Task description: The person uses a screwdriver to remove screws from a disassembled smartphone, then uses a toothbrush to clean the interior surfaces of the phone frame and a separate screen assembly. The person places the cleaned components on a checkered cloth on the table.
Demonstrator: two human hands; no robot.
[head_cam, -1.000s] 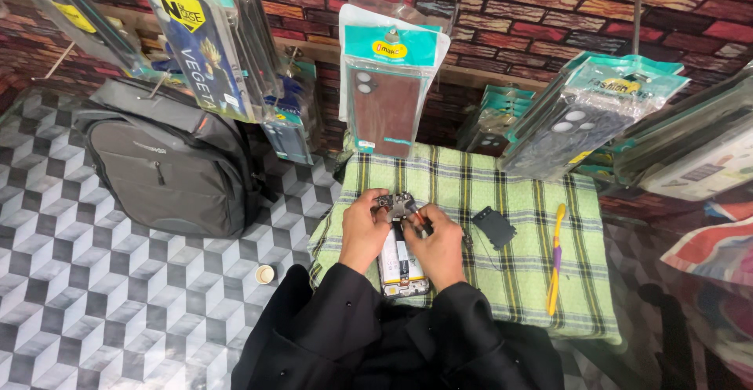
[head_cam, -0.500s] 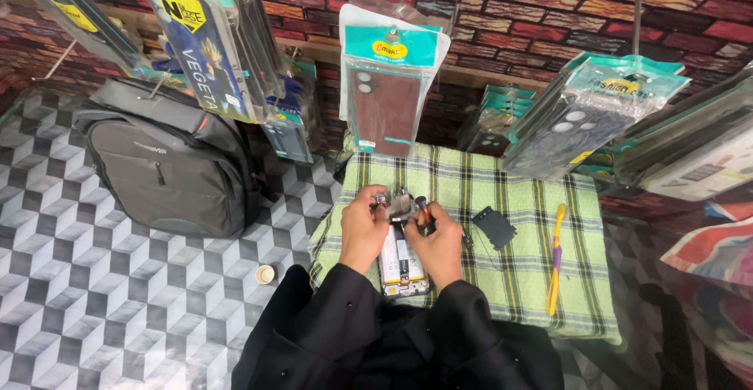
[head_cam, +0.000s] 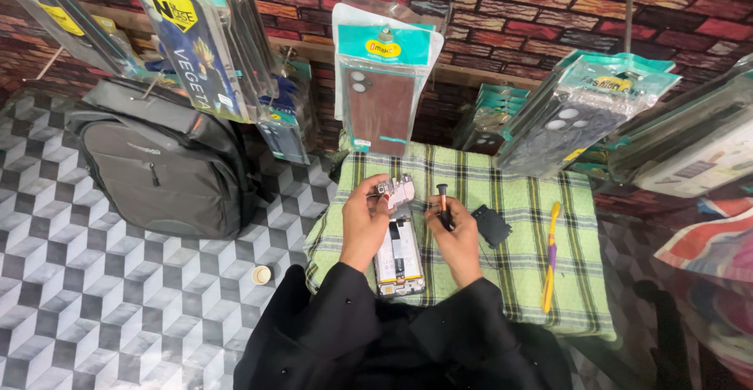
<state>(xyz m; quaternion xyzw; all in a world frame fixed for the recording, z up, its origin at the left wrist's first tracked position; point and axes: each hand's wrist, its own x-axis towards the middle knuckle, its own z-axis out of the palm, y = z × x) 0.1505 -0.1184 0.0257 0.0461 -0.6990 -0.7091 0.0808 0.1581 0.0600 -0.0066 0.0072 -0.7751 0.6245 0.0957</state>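
Fingers of left hand (head_cam: 365, 221) pinch small part (head_cam: 398, 192); right hand (head_cam: 457, 237) grips, seemingly, screwdriver (head_cam: 443, 204).

A clear plastic hanging package with a teal card header and a brown phone case (head_cam: 382, 84) hangs at centre. At left hangs a clear package with a yellow label and blue cartoon print (head_cam: 192, 41). At right, teal-topped clear packages holding a dark case (head_cam: 584, 112) tilt outward.

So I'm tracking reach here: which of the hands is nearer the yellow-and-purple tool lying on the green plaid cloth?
Right. The right hand, holding a small screwdriver, is closer to the yellow-and-purple tool at the cloth's right side. The left hand is farther, beyond the opened phone.
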